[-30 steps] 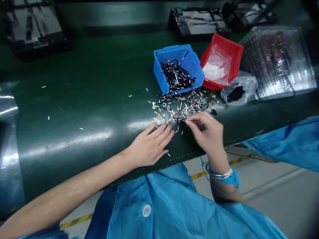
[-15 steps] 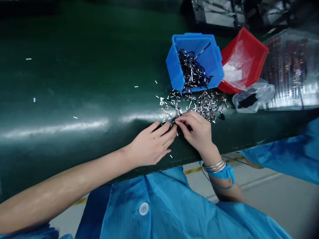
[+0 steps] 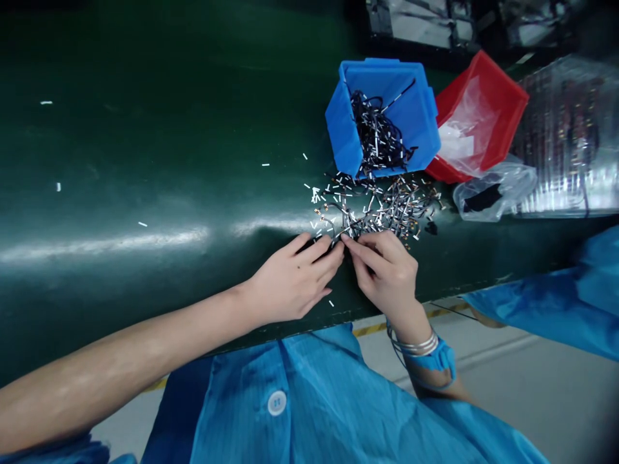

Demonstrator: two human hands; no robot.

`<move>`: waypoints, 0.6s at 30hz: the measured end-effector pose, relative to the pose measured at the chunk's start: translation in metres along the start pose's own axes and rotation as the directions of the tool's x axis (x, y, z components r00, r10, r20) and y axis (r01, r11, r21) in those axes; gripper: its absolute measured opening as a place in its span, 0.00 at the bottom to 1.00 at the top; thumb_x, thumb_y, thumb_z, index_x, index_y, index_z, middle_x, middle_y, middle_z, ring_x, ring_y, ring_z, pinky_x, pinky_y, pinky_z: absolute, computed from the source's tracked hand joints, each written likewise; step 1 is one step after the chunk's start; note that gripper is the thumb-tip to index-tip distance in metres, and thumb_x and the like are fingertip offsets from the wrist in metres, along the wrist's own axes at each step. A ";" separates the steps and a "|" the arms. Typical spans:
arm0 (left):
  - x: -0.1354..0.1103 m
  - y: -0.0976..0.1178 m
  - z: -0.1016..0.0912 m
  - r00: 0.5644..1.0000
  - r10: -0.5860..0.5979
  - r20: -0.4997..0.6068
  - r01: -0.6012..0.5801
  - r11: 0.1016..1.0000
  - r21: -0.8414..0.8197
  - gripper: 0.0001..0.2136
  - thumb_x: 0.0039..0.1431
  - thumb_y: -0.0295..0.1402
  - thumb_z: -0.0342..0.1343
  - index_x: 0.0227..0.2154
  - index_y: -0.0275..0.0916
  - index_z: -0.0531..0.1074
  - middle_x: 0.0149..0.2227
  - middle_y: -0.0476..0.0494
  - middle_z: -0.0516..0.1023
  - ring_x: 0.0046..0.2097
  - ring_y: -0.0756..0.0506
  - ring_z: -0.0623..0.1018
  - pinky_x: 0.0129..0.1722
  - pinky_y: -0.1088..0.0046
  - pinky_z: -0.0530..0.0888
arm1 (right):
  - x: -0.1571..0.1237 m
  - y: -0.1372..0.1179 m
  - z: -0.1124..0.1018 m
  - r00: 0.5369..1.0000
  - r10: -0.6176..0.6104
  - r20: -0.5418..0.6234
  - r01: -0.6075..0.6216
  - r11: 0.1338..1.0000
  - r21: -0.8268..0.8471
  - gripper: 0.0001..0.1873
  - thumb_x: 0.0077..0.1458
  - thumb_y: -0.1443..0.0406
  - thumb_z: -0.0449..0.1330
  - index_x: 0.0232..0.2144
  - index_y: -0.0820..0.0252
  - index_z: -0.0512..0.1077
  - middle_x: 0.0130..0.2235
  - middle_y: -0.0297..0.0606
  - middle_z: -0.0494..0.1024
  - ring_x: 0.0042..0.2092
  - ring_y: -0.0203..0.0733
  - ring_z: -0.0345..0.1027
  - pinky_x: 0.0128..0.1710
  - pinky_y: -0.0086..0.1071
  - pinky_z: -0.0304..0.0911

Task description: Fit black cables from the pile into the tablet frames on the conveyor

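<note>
My left hand (image 3: 300,277) is palm down near the table's front edge, its fingers bent. Their tips press on a thin black cable (image 3: 333,225), part of which is hidden under them. Close to its index fingertip, my right hand (image 3: 387,267) has thumb and forefinger closed; whatever they pinch is too small to make out. Just beyond both hands spreads a loose pile of short cables (image 3: 399,206), dark and grey with white sleeves and small gold-coloured ends. Several small white tube pieces (image 3: 316,194) are scattered at the pile's left side.
Behind the pile, a blue bin (image 3: 333,122) lies tilted toward me, holding black cables with white bits. A red bin (image 3: 505,116) with clear plastic stands to its right, beside a clear bag (image 3: 522,183) and stacked clear trays (image 3: 570,142). A person's blue sleeve (image 3: 546,309) shows at right.
My right hand has shifted slightly right and toward me, uncovering more of the cable pile. My left hand stays in place. The whole view has tilted a little.
</note>
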State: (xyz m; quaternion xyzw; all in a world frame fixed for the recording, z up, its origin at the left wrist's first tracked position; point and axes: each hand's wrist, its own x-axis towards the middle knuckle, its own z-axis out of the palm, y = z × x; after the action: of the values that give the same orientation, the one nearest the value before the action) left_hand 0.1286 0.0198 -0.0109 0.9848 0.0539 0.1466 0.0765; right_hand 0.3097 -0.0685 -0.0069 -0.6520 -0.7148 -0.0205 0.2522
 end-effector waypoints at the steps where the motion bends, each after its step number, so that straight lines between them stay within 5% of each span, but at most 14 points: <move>1: 0.000 0.000 0.000 1.000 -0.001 0.004 0.001 1.000 -0.004 0.21 0.65 0.38 0.47 0.52 0.27 0.71 0.56 0.35 0.72 0.56 0.38 0.68 0.57 0.61 0.59 | -0.001 -0.002 -0.001 1.000 0.019 0.001 -0.019 1.000 0.001 0.16 0.57 0.73 0.55 0.43 0.52 0.76 0.31 0.38 0.74 0.33 0.40 0.65 0.31 0.34 0.65; 8: -0.001 -0.001 -0.001 0.999 0.002 0.049 -0.001 0.999 -0.032 0.22 0.65 0.39 0.47 0.55 0.28 0.68 0.57 0.34 0.70 0.57 0.36 0.67 0.57 0.60 0.60 | 0.009 0.002 -0.007 0.971 0.237 -0.020 -0.228 0.953 0.199 0.10 0.58 0.68 0.58 0.38 0.51 0.77 0.33 0.36 0.75 0.35 0.39 0.71 0.32 0.34 0.67; 18: -0.004 -0.001 0.002 1.000 -0.018 0.021 0.019 1.000 -0.024 0.23 0.66 0.40 0.45 0.55 0.27 0.67 0.56 0.31 0.71 0.57 0.36 0.69 0.57 0.59 0.60 | 0.027 0.006 -0.010 0.951 0.246 0.188 -0.283 0.936 0.211 0.04 0.54 0.70 0.60 0.29 0.57 0.73 0.29 0.34 0.73 0.31 0.36 0.66 0.29 0.31 0.62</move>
State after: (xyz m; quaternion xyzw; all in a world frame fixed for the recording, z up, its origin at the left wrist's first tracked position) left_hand 0.1255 0.0197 -0.0143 0.9847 0.0605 0.1363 0.0904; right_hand 0.3181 -0.0464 0.0099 -0.7075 -0.6354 0.1503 0.2705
